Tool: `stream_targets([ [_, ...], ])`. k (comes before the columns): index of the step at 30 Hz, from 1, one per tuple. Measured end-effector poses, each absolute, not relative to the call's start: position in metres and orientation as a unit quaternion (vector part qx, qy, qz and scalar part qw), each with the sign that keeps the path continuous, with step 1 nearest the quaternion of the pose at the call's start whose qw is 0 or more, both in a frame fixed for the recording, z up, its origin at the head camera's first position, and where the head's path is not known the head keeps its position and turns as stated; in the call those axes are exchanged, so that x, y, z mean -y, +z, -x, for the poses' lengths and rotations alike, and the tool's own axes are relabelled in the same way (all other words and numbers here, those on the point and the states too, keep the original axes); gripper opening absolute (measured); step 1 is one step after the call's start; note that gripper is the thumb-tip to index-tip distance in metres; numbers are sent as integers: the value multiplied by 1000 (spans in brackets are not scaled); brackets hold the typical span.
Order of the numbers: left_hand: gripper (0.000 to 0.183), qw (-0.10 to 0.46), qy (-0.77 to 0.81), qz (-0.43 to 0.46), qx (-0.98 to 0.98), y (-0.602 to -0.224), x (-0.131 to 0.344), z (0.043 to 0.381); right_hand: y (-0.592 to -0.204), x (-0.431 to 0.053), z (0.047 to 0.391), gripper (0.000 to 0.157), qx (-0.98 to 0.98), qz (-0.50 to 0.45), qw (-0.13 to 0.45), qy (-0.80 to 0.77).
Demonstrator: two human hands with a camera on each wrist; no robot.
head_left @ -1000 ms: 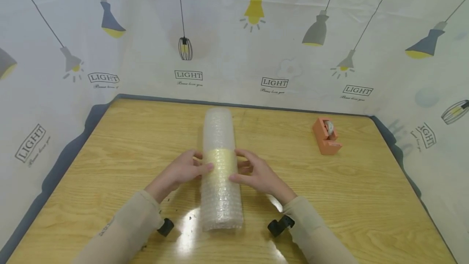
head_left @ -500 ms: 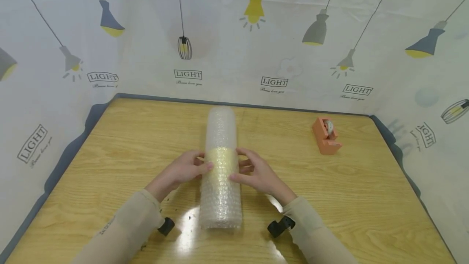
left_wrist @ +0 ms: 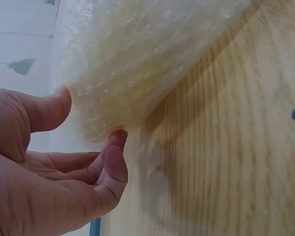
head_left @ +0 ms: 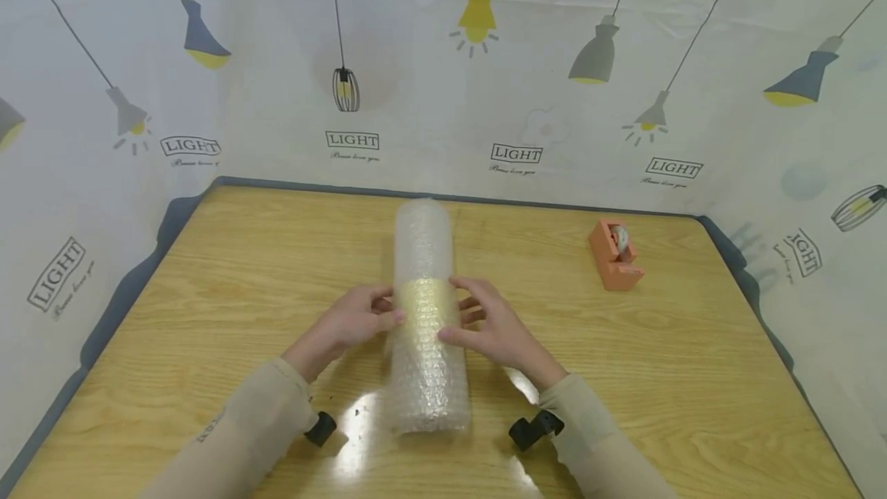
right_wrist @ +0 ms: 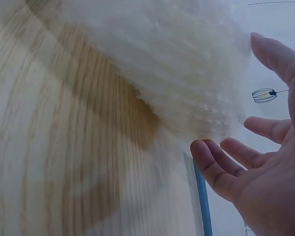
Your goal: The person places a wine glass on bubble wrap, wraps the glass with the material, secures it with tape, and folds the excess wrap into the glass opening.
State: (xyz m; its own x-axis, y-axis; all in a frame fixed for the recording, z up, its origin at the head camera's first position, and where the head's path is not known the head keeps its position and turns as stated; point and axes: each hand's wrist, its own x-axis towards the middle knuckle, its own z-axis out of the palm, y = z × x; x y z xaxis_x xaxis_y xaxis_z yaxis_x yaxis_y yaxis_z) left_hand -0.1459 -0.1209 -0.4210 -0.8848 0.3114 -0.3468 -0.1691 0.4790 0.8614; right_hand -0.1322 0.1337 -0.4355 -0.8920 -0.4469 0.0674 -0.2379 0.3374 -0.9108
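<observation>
A long roll of bubble wrap (head_left: 430, 376) with a yellowish band (head_left: 423, 310) round its middle lies on the wooden table, pointing away from me. My left hand (head_left: 349, 318) is at its left side, the thumb tip at the wrap's edge. In the left wrist view its fingers bend loosely below the roll (left_wrist: 137, 54). From the right side my right hand (head_left: 495, 329) touches the roll, thumb lying over its near surface. The right wrist view has that hand's fingers (right_wrist: 211, 167) spread and slightly bent beside the wrap. Whatever is inside the wrap is hidden.
An orange tape dispenser (head_left: 615, 256) with a roll of tape stands at the back right of the table (head_left: 693, 376). White cloth (head_left: 430, 45) printed with lamps hangs round the back and sides. Small dark specks lie near the left forearm.
The roll has shifted a little to the right between my hands, its far end too. Both hands have moved slightly right. The tape dispenser stays in place.
</observation>
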Motion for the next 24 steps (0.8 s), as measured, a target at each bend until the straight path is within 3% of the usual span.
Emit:
stream_targets([
  [15,61,236,484,-38,-842,-423,115,145,-433,-138,133,72,-819,257,54,-510],
  [24,62,203,446,-44,-871,-417,118,143,-433,-137,134,75,-825,273,48,-493],
])
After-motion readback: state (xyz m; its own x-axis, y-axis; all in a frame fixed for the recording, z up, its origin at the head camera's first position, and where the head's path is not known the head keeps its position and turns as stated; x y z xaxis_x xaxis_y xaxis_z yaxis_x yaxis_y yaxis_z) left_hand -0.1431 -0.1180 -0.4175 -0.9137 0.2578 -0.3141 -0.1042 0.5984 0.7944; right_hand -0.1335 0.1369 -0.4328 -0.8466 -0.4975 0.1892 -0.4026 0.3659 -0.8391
